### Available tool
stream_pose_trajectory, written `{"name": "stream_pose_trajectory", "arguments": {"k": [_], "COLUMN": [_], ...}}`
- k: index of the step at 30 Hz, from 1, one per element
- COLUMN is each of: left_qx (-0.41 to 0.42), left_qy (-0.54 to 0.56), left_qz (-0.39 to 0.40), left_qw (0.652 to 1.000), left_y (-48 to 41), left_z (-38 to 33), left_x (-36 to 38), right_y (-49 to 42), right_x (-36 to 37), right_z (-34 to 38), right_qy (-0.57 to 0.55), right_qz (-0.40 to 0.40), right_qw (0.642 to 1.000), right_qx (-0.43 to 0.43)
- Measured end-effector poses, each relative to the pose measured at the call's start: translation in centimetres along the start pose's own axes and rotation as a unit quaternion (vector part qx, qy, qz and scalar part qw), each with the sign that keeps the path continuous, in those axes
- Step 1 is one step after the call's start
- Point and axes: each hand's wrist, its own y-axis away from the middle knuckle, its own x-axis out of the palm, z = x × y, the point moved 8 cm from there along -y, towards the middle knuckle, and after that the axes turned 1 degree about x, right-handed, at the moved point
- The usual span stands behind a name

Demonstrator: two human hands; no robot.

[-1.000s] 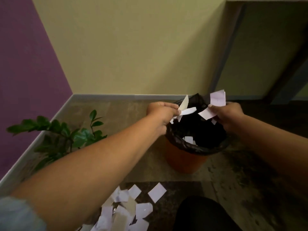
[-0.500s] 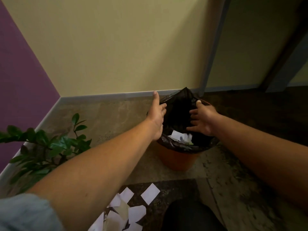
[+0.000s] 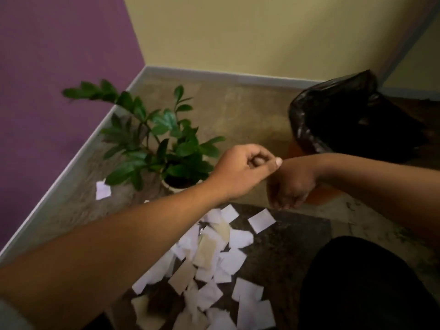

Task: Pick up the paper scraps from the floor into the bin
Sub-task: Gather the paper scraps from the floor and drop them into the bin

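Now both hands are away from the bin (image 3: 300, 129) and back low over the floor (image 3: 250, 110), which they were not 1 second ago, so I judge the last handful is in and the next pickup is starting. My left hand (image 3: 242, 171) is curled into a loose fist with nothing visible in it. My right hand (image 3: 294, 186) sits just behind it, fingers pointing down, too blurred for me to tell whether they pinch anything. The paper scraps (image 3: 214, 253) lie heaped on the floor below both hands, with 1 stray scrap (image 3: 102, 190) beside the plant (image 3: 164, 144). Plenty remains, so the task looks far from done
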Motion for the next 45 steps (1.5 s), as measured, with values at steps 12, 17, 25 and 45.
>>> {"name": "stream_pose_trajectory", "arguments": {"k": [12,17,25,45], "left_qx": [-0.382,-0.382,-0.391,-0.41], "left_qy": [-0.303,-0.305,-0.298,-0.397], "left_qz": [0.204,0.114,0.009,0.061], "left_qw": [0.849,0.865,0.871,0.819], "left_y": [11.3,12.5,13.1,15.2], "left_z": [19.1,20.9,22.5,29.3], "left_x": [-9.5,-12.8,-17.1,-9.8], "right_y": [-15.1,-16.5,-15.7,-10.3], "right_x": [14.5,18.8,17.8,10.1], "right_z": [7.4,7.2,8.4,12.6], "right_qy": [-0.008,0.0,-0.005,0.184], "right_qz": [-0.122,-0.165,-0.259,-0.181], "right_qw": [0.993,0.984,0.964,0.966], "right_qx": [-0.001,0.06,0.061,-0.029]}}
